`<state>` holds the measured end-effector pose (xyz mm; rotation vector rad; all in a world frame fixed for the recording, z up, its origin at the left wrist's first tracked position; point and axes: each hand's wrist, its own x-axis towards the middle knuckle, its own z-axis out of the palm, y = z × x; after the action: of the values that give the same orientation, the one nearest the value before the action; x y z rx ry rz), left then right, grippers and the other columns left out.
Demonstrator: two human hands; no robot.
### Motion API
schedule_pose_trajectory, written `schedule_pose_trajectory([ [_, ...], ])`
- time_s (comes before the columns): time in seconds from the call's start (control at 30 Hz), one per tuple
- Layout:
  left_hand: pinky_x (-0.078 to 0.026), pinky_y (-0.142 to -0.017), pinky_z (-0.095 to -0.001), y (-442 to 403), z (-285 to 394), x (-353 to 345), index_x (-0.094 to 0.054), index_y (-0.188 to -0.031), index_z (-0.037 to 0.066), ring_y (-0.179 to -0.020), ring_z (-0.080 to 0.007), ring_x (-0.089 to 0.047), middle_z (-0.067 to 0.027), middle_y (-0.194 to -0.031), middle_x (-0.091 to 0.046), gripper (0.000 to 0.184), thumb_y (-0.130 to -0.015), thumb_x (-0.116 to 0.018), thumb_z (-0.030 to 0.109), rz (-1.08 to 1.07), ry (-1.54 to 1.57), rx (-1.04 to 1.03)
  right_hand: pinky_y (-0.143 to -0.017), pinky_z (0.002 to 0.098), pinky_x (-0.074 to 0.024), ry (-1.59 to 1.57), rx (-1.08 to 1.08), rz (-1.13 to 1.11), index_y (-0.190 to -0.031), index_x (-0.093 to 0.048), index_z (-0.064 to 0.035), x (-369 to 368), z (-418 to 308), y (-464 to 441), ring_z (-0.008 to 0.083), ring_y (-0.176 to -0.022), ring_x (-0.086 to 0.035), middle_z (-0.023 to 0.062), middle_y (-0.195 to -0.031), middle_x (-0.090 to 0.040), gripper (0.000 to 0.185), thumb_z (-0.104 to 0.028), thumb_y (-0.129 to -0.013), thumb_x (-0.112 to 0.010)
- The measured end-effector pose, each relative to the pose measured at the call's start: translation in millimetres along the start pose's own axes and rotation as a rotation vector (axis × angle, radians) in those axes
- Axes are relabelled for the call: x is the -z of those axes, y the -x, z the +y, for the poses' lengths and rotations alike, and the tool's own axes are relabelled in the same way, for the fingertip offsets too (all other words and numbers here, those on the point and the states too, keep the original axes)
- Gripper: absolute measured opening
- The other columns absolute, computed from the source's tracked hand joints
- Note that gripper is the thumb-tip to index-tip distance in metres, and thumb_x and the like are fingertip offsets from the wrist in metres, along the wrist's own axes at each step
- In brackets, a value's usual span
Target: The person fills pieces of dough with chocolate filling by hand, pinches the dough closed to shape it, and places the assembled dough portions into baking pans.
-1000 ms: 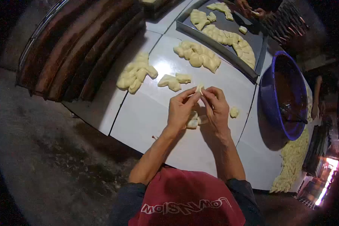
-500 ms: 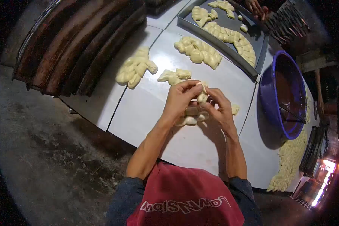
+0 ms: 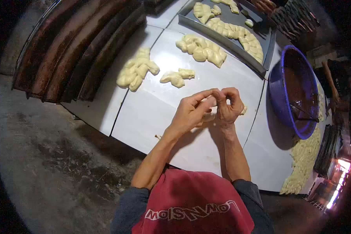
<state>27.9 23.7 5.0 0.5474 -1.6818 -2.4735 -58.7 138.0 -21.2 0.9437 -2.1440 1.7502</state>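
My left hand [image 3: 192,110] and my right hand [image 3: 228,107] meet over the white tiled table, thumbs and fingertips pinched together. Between them shows a bit of pale dough [image 3: 211,102], mostly covered by the fingers. More pale dough lies under my hands, largely hidden. A small dough piece [image 3: 244,110] pokes out beside my right hand. Beyond my hands rest a small dough lump [image 3: 177,77], a larger knobbly dough clump [image 3: 137,71] to the left, and a long dough piece [image 3: 202,50] farther back.
A dark metal tray [image 3: 226,37] holding dough stands at the back, with another person's hand [image 3: 264,5] behind it. To the right is a purple basin [image 3: 277,91] with brown contents and a dark utensil. Flattened dough [image 3: 301,163] covers the right edge. Dark curved trays [image 3: 78,46] stand left.
My right hand has turned, its fingers now curled in against my left fingertips. The dough piece that stood out between my hands is now mostly hidden. The view has shifted slightly.
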Motion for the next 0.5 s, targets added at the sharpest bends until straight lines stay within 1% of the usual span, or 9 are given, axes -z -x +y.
schedule_pose_trajectory([
  [0.07, -0.055, -0.064, -0.0228, 1.8, 0.3, 2.0, -0.068, -0.118, -0.002, -0.073, -0.0102, -0.065, -0.0050, -0.089, -0.068, 0.027, -0.097, -0.064, 0.013, -0.001, -0.188, -0.033, -0.057, 0.0327, -0.0463, 0.011, -0.045, -0.135, -0.094, -0.065, -0.0006, 6.8, -2.5, -0.8, 0.0159, -0.063, -0.057, 0.0074, -0.080, -0.064, 0.014, -0.011, -0.090, -0.073],
  [0.13, -0.054, -0.061, -0.0222, 0.9, -8.0, 2.3, -0.067, -0.118, -0.003, -0.071, -0.0097, -0.064, -0.0050, -0.088, -0.068, 0.028, -0.096, -0.066, 0.013, 0.062, -0.004, 0.043, -0.060, 0.0327, -0.0479, -0.050, -0.233, -0.221, -0.097, -0.065, -0.0001, 12.6, 2.1, -1.0, 0.0189, -0.066, -0.060, 0.0086, -0.081, -0.065, 0.015, -0.011, -0.091, -0.072],
  [0.17, -0.053, -0.060, -0.0219, -1.2, -13.8, 4.1, -0.067, -0.118, -0.004, -0.070, -0.0095, -0.064, -0.0050, -0.088, -0.068, 0.029, -0.095, -0.067, 0.013, 0.094, 0.087, 0.079, -0.064, 0.0329, -0.0500, 0.005, -0.228, -0.262, -0.099, -0.065, -0.0002, 16.8, -0.3, -1.3, 0.0217, -0.072, -0.063, 0.0099, -0.085, -0.066, 0.015, -0.010, -0.090, -0.072],
  [0.2, -0.051, -0.059, -0.0220, -5.0, -21.1, 11.6, -0.068, -0.118, -0.004, -0.071, -0.0064, -0.061, -0.0032, -0.087, -0.067, 0.029, -0.096, -0.066, 0.015, 0.092, 0.019, 0.018, -0.069, 0.0331, -0.0522, 0.060, -0.221, -0.304, -0.101, -0.065, -0.0003, 20.5, -5.5, -3.2, 0.0245, -0.078, -0.066, 0.0112, -0.090, -0.067, 0.017, -0.009, -0.089, -0.072],
  [0.27, -0.044, -0.053, -0.0212, -4.2, -15.6, 10.4, -0.067, -0.121, -0.003, -0.064, -0.0040, -0.053, 0.0004, -0.078, -0.063, 0.030, -0.097, -0.064, 0.016, 0.083, 0.076, -0.024, -0.074, 0.0337, -0.0535, 0.030, -0.082, -0.371, -0.104, -0.064, -0.0005, 26.6, -23.8, -5.4, 0.0252, -0.086, -0.067, 0.0122, -0.098, -0.067, 0.020, -0.008, -0.087, -0.073],
  [0.33, -0.042, -0.049, -0.0230, -2.2, -17.4, 14.8, -0.060, -0.131, -0.003, -0.060, -0.0029, -0.051, 0.0013, -0.074, -0.061, 0.042, -0.099, -0.063, 0.023, 0.023, -0.053, -0.022, -0.080, 0.0347, -0.0544, 0.093, 0.008, -0.480, -0.109, -0.064, -0.0007, 38.1, -33.1, 1.0, 0.0247, -0.094, -0.066, 0.0133, -0.108, -0.065, 0.030, -0.005, -0.081, -0.075],
  [0.37, -0.046, -0.055, -0.0295, 0.9, -15.5, 16.8, -0.050, -0.141, -0.003, -0.061, -0.0115, -0.060, -0.0060, -0.077, -0.066, 0.054, -0.099, -0.063, 0.028, 0.007, -0.233, -0.008, -0.080, 0.0337, -0.0538, 0.094, -0.070, -0.484, -0.108, -0.065, -0.0010, 44.1, -26.7, 2.6, 0.0243, -0.093, -0.065, 0.0144, -0.103, -0.065, 0.028, -0.005, -0.082, -0.075],
  [0.43, -0.053, -0.082, -0.0324, 8.0, -8.5, 10.5, -0.042, -0.148, 0.003, -0.093, -0.0201, -0.068, -0.0174, -0.111, -0.070, 0.061, -0.098, -0.064, 0.031, 0.096, -0.410, -0.085, -0.080, 0.0330, -0.0533, -0.012, -0.358, -0.466, -0.106, -0.066, 0.0004, 47.8, -22.1, -0.3, 0.0253, -0.092, -0.065, 0.0155, -0.100, -0.066, 0.022, -0.010, -0.087, -0.070],
  [0.5, -0.052, -0.087, -0.0379, 9.1, -14.9, 21.9, -0.041, -0.148, 0.003, -0.099, -0.0285, -0.067, -0.0216, -0.118, -0.066, 0.071, -0.091, -0.071, 0.031, 0.086, -0.716, -0.220, -0.082, 0.0346, -0.0526, 0.001, -0.589, -0.558, -0.108, -0.067, 0.0018, 50.0, -10.5, 5.4, 0.0276, -0.094, -0.065, 0.0156, -0.101, -0.067, 0.023, -0.014, -0.091, -0.065],
])
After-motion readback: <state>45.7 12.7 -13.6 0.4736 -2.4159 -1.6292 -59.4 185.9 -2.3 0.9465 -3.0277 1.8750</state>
